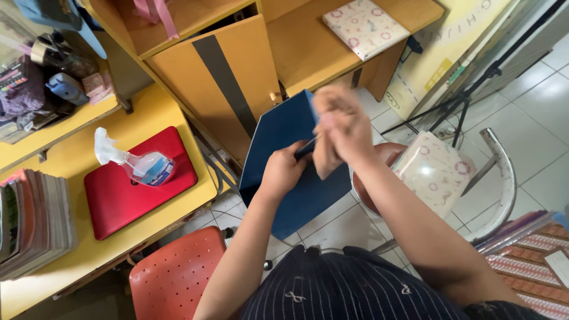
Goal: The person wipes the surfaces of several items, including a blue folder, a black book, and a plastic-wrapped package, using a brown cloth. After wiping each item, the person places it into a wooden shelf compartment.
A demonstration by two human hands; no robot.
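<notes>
Between both hands, the blue box [287, 172] is gripped by the left hand [284, 169] while the right hand [344, 127] clutches a tan cloth [325, 160] against it.

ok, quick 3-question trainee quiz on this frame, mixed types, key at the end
1. True or false: the spray bottle lies on its side on the red laptop.
2. Multiple choice: what does the left hand grip? A) the edge of the blue folder B) the spray bottle C) the orange chair
3. Fill in: the right hand presses a tan ____ against the blue folder.

Key: 1 true; 2 A; 3 cloth. The right hand is motion-blurred, so its grip on the cloth shows only roughly.
</notes>
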